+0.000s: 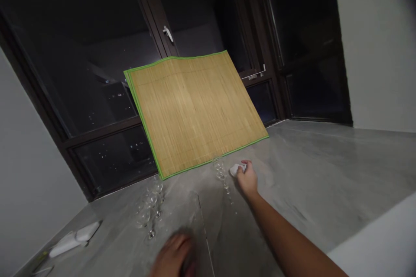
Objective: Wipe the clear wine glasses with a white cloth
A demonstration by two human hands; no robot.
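Note:
My right hand (249,179) reaches forward over the grey ledge, its fingers closed on a small white wad (236,169) that looks like cloth or tissue. Just left of it is a clear stemmed glass (219,168), apart from my fingers. At the bottom edge, my left hand (175,253) is smeared by motion, and its fingers cannot be made out. Several more stemmed glasses (144,215) stand together beyond it to the left. Behind the single glass, a bamboo mat (198,112) with green edging leans against the window.
The grey stone-look ledge (318,160) stretches to the right wall, with a dark seam running through its middle. A long white item (73,240) lies at the lower left. Dark window frames (108,129) and a white window handle (168,33) are behind the mat.

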